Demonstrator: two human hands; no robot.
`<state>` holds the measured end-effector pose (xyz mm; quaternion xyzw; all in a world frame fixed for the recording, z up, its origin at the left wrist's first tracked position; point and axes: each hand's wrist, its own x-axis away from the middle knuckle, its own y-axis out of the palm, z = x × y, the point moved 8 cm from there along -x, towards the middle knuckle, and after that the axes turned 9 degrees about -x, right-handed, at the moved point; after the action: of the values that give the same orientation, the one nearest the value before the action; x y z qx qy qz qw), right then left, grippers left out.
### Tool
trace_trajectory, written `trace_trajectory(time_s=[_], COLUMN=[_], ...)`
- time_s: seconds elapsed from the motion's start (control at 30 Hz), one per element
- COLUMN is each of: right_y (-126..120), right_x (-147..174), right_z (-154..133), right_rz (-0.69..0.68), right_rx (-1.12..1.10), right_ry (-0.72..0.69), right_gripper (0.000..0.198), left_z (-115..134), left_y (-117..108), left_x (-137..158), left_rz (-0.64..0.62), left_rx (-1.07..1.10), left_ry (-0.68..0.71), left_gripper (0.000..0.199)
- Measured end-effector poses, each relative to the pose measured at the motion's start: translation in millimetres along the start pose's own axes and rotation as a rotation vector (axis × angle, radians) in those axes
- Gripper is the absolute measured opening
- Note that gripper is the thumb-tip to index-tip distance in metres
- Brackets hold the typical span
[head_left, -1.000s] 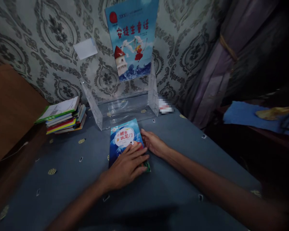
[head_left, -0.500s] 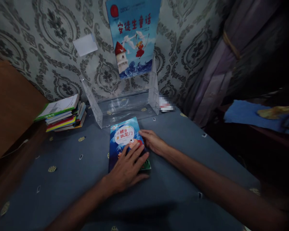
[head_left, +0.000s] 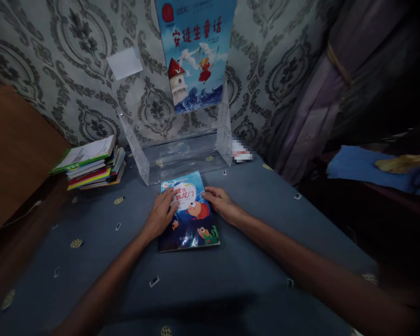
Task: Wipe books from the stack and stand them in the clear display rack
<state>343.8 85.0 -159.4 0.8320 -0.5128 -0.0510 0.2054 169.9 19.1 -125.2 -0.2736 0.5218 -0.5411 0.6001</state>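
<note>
On my feed, the left hand (head_left: 158,216) has moved up off the lower cover of the fish book (head_left: 192,228) to its 10 o'clock edge, so I judge it braced from both sides. Its thumb and fingers lie apart; the right hand (head_left: 226,206) touches at 2, but I can't tell whether it clamps. The book lies flat on the desk (head_left: 122,256); a clear stand (head_left: 224,135) blocks 12 o'clock, a book stack (head_left: 90,169) sits at 10.
</note>
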Motion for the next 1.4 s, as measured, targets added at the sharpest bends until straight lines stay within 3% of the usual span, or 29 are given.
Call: trace_trajectory(time_s=[0.2, 0.27, 0.4, 0.5, 0.6, 0.7, 0.8, 0.9, 1.1, 1.4], right_y=[-1.3, 9.7, 42.6, 51.5, 39.7, 9.3, -14.6, -15.0, 2.9, -3.9], right_x=[3.0, 9.3, 37.1, 49.9, 35.4, 9.9, -3.6, -13.2, -30.9, -28.0], right_z=[-5.0, -1.1, 14.6, 17.2, 3.9, -23.7, -43.4, -47.7, -35.5, -39.1], right_rz=[0.021, -0.107, -0.520, -0.673, -0.567, -0.252, -0.009, 0.030, -0.144, -0.188], right_rx=[-0.011, 0.023, 0.162, 0.262, 0.355, 0.433, 0.480, 0.540, 0.465, 0.378], right_ry=[0.028, 0.115, 0.369, 0.436, 0.276, -0.044, -0.302, -0.442, -0.407, -0.326], right_gripper=[0.036, 0.043, 0.052, 0.052, 0.045, 0.033, 0.024, 0.020, 0.023, 0.029], left_z=[2.7, -1.2, -13.8, -10.2, 17.0, 56.8, 79.1, 82.6, 81.1, 80.5], left_y=[-2.9, -7.3, -18.9, -25.5, -24.7, -15.2, -4.0, -0.1, -2.1, -2.0], left_x=[4.9, 6.0, 6.9, 4.6, 4.3, 9.8, 15.2, 15.4, 10.3, 12.8], left_rz=[0.001, -0.041, -0.173, -0.209, -0.161, -0.131, -0.162, -0.172, -0.123, -0.049], left_rx=[-0.069, -0.101, -0.155, -0.201, -0.300, -0.404, -0.499, -0.556, -0.576, -0.546], left_ry=[0.082, 0.139, 0.227, 0.194, 0.136, 0.136, 0.101, 0.062, 0.093, 0.150], left_gripper=[0.045, 0.046, 0.042, 0.039, 0.036, 0.044, 0.051, 0.040, 0.026, 0.030])
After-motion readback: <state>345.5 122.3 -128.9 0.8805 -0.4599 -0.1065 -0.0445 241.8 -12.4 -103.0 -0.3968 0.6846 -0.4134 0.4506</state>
